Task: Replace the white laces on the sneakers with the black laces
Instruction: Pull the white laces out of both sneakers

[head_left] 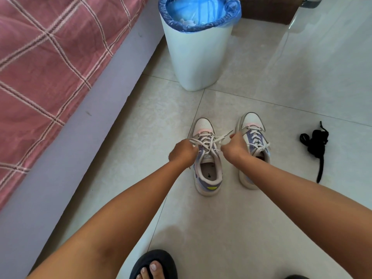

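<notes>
Early stage. Left hand [182, 151] and right hand [235, 146] each in closed grip on a white lace [207, 142] end of left sneaker [206, 158]. Right sneaker [254, 146] still white-laced. Black laces [315, 144] untouched, bundled on floor [261, 228] at right.

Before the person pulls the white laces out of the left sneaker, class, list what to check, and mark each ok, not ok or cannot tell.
1. Left hand grips a white cotton lace: ok.
2. Right hand pinches the other end: ok.
3. Bow on the pale grey-and-lilac left sneaker undone: cannot tell.
4. Right sneaker unlaced: not ok, still laced.
5. Bundled black laces on the pale tiled floor beside it: ok.
</notes>
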The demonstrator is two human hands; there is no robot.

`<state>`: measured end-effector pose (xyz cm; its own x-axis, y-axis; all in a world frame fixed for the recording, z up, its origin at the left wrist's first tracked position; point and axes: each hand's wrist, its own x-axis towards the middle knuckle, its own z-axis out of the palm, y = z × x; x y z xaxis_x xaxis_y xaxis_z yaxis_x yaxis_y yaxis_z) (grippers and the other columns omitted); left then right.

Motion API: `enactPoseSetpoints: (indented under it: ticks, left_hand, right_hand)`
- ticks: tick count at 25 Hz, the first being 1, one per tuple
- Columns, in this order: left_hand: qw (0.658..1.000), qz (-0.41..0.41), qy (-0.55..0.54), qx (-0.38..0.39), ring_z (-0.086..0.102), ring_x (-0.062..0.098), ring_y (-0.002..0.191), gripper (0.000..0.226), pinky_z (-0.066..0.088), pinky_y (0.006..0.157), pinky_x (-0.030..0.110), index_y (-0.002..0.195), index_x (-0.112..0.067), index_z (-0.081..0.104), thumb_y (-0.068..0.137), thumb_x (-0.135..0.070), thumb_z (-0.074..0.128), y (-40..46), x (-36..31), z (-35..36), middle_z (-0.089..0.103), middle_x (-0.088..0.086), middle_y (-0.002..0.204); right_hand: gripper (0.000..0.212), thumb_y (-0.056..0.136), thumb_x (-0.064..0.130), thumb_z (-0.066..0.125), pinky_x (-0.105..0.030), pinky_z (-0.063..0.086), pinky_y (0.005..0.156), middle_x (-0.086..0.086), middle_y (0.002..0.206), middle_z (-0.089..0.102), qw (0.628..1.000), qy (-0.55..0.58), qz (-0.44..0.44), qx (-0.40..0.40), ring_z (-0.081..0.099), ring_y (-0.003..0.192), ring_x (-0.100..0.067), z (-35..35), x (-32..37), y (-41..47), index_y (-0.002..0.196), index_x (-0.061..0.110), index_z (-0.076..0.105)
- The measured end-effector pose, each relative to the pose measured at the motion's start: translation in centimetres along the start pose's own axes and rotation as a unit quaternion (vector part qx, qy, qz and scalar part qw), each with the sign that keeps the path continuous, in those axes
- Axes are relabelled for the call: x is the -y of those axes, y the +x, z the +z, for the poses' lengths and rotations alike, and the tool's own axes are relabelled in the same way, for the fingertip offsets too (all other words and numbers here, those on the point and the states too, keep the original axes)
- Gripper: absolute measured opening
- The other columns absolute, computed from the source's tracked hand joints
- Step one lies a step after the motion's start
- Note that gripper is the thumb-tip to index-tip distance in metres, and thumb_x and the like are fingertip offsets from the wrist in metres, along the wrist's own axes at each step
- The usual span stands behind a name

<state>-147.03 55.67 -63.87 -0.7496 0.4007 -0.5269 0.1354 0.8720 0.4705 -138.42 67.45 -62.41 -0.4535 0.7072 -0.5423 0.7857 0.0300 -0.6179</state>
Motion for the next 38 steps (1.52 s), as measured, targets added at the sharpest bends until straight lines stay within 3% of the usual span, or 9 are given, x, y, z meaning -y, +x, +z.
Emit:
enactPoseSetpoints:
  ticks: [3, 8, 10, 13, 16, 21, 29, 35, 38]
  left_hand:
    - [0.959, 0.049, 0.276, -0.044, 0.058, 0.028, 0.105, 0.025, 0.038, 0.076, 0.031, 0.117, -0.008, 0.050, 0.091, -0.010, 0.050, 0.4, 2.6, -1.5, 0.055, 0.010, 0.117]
    - [0.884, 0.009, 0.465, -0.043, 0.061, 0.020, 0.097, 0.043, 0.036, 0.068, 0.026, 0.116, -0.011, 0.049, 0.077, -0.003, 0.065, 0.6, 6.8, -4.0, 0.053, 0.003, 0.110]
    - [0.911, -0.018, 0.410, -0.043, 0.060, 0.024, 0.101, 0.039, 0.038, 0.071, 0.028, 0.120, -0.009, 0.046, 0.083, -0.005, 0.059, 0.8, 6.5, -4.3, 0.055, 0.006, 0.114]
    - [0.984, -0.173, 0.039, 0.004, 0.062, 0.028, 0.086, 0.027, 0.043, 0.071, 0.030, 0.113, -0.004, 0.050, 0.096, -0.022, 0.039, 0.7, 4.2, -4.0, 0.060, 0.012, 0.100]
    - [0.934, -0.241, -0.192, 0.181, 0.044, 0.017, 0.052, 0.037, 0.028, 0.052, 0.021, 0.079, -0.011, 0.048, 0.096, -0.039, 0.033, -0.3, 1.4, -2.9, 0.045, 0.004, 0.064]
    - [0.964, -0.133, -0.205, 0.103, 0.047, 0.025, 0.062, 0.022, 0.033, 0.051, 0.027, 0.091, -0.006, 0.056, 0.097, -0.024, 0.043, 0.2, -0.7, -1.3, 0.051, 0.015, 0.074]
    - [0.982, -0.014, 0.181, -0.041, 0.053, 0.034, 0.113, 0.031, 0.040, 0.083, 0.035, 0.124, -0.006, 0.044, 0.097, -0.022, 0.041, 0.9, 3.2, -2.4, 0.052, 0.016, 0.126]
    - [0.996, 0.013, -0.092, 0.000, 0.062, 0.034, 0.089, 0.020, 0.054, 0.077, 0.041, 0.077, -0.011, 0.038, 0.094, -0.013, 0.046, 0.5, 3.8, -2.4, 0.056, 0.020, 0.095]
    - [0.997, 0.071, -0.012, 0.016, 0.062, 0.034, 0.089, 0.015, 0.051, 0.073, 0.043, 0.080, -0.010, 0.037, 0.094, -0.012, 0.044, -0.1, 4.4, -2.3, 0.060, 0.022, 0.097]
  right_hand:
    - [0.033, 0.086, -0.009, 0.041, -0.040, 0.039, 0.070, -0.020, 0.105, 0.058, 0.866, -0.425, -0.249, -0.087, 0.054, 0.092, -0.034, -2.7, -0.8, 1.2, 0.118, -0.001, 0.039]
    - [0.032, 0.081, -0.006, 0.051, -0.038, 0.041, 0.074, -0.018, 0.103, 0.060, 0.753, -0.574, -0.283, -0.154, 0.055, 0.096, -0.035, -8.0, -1.3, 3.7, 0.113, -0.001, 0.048]
    - [0.034, 0.082, -0.006, 0.050, -0.040, 0.041, 0.075, -0.020, 0.107, 0.058, 0.775, -0.541, -0.292, -0.149, 0.053, 0.098, -0.036, -8.0, -1.3, 3.4, 0.116, -0.001, 0.047]
    - [0.023, 0.092, 0.012, 0.053, -0.037, 0.040, 0.071, -0.014, 0.102, 0.054, 0.918, -0.291, -0.254, -0.093, 0.050, 0.093, -0.032, -4.6, -0.5, 1.5, 0.112, 0.002, 0.047]
    - [0.029, 0.097, 0.032, 0.047, -0.024, 0.032, 0.049, -0.009, 0.068, 0.049, 0.992, -0.042, -0.016, 0.114, 0.047, 0.058, -0.023, -1.0, 0.2, -0.2, 0.088, 0.005, 0.051]
    - [0.023, 0.092, 0.021, 0.052, -0.026, 0.032, 0.051, -0.011, 0.070, 0.047, 0.986, 0.073, 0.050, 0.143, 0.041, 0.058, -0.021, 1.7, 1.0, 0.9, 0.073, 0.009, 0.050]
    - [0.027, 0.097, 0.009, 0.039, -0.042, 0.043, 0.083, -0.026, 0.118, 0.053, 0.939, -0.287, -0.147, -0.123, 0.053, 0.107, -0.041, -3.9, 0.5, 3.4, 0.118, -0.007, 0.044]
    - [0.055, 0.089, 0.040, 0.060, -0.031, 0.040, 0.081, -0.016, 0.124, 0.052, 0.925, -0.265, -0.174, 0.212, 0.053, 0.110, -0.031, 0.8, 1.2, -1.2, 0.126, 0.004, 0.042]
    - [0.032, 0.094, 0.027, 0.049, -0.030, 0.036, 0.070, -0.018, 0.117, 0.057, 0.873, -0.393, -0.240, 0.160, 0.056, 0.102, -0.033, 1.9, 0.8, -1.6, 0.116, 0.003, 0.050]
